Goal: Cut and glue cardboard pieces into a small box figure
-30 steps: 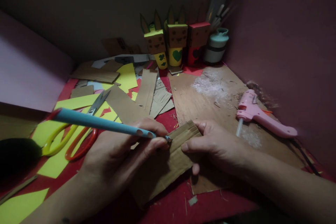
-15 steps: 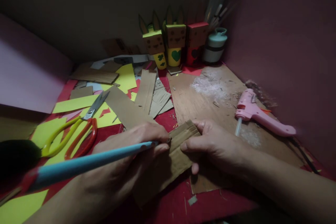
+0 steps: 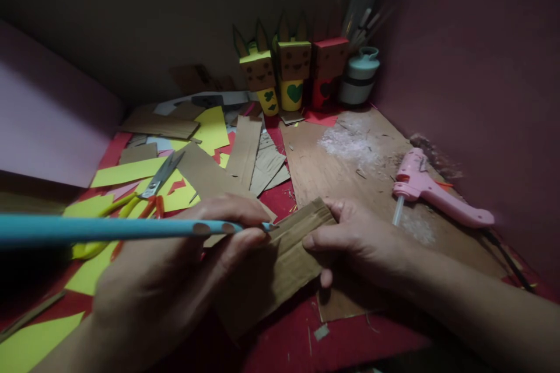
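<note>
A light blue pencil is pinched between the thumb and fingers of my left hand. Its dark tip is at the upper edge of a brown cardboard piece; whether it touches, I cannot tell. My right hand grips the right end of that cardboard, thumb on top and fingers behind it. Scissors with yellow and red handles lie left of the hands, partly hidden by the pencil and my left hand. To the right rests a pink glue gun with a clear glue stick in it.
Yellow paper and cardboard strips litter the red tabletop. A wooden board carries whitish residue. Behind stand two yellow box-headed figures, a red figure and a teal-topped jar. Walls rise left and right.
My left hand has tilted the pencil, its back end swinging up to nearly level. The pencil tip now shows by the cardboard's upper edge. My right hand and the cardboard have barely moved.
</note>
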`<state>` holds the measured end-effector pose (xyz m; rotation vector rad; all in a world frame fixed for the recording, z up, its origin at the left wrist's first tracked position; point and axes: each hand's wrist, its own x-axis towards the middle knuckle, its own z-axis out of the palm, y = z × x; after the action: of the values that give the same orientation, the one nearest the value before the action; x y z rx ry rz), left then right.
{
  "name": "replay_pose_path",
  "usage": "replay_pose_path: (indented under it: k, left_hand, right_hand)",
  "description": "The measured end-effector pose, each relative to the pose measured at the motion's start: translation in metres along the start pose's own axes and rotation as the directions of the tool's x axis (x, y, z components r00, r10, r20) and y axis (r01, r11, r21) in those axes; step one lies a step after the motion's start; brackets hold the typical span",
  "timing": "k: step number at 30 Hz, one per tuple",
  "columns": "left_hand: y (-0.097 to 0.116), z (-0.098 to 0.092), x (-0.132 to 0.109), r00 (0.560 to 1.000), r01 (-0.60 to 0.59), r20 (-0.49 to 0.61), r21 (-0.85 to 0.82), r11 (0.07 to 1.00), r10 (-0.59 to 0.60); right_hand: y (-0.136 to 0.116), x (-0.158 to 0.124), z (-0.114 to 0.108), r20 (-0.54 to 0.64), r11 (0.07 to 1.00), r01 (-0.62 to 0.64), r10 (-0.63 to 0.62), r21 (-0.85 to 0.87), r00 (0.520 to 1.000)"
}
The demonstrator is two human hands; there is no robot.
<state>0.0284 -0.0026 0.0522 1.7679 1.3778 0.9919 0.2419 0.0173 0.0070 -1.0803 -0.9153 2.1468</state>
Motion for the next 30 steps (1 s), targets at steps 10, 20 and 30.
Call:
replay_pose_path:
  k: [10,20,30]
  left_hand:
    - [0.013,-0.01,0.0,0.939,0.148,-0.282,-0.188,0.971,-0.198]
    - [-0.018,-0.014,0.011,0.753,0.581,0.543,-0.283,0.763,-0.372]
    - [-0.014,-0.005,0.011,0.723,0.627,0.579,-0.322,0.71,-0.376]
  right_hand:
    - [-0.001,0.0,-0.01,-0.044,0.996,0.089,-0.088,0.02,0.995]
    - [-0.002,-0.001,-0.011,-0.057,0.991,0.132,-0.133,-0.018,0.989]
    - [-0.01,0.003,-0.013,-0.06,0.99,0.12,-0.116,0.073,0.991]
